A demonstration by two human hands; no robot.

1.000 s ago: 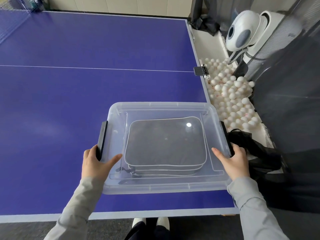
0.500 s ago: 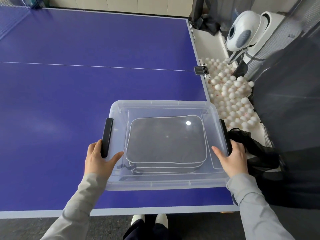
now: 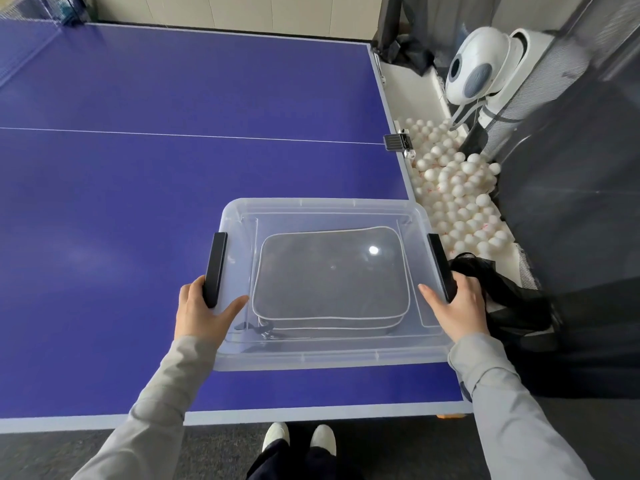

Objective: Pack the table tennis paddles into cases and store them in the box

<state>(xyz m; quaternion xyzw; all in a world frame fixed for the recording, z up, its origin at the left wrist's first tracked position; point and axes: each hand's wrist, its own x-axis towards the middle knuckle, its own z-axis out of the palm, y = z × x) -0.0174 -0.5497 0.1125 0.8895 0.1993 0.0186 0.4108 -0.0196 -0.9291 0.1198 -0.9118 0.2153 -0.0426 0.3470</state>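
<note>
Lidded box (image 3: pixel 325 355) sits at table's (image 3: pixel 138 202) near edge, cases (image 3: pixel 330 271) inside. Left hand (image 3: pixel 199 315) and right hand (image 3: pixel 457 308) grip its black latches (image 3: pixel 215 268). Closing step judged underway; next, press both latches fully home

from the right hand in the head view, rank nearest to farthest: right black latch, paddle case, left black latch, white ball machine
1. right black latch, gripped by the right hand
2. paddle case, in the box's middle
3. left black latch, opposite side
4. white ball machine, far right

We find no legible text, brand, number or sign, small red marks on some white balls (image 3: pixel 460 188) too blurred for us to read, clear box (image 3: pixel 322 355), dark cases (image 3: pixel 329 271) and blue worktop (image 3: pixel 138 202) unlettered
</note>
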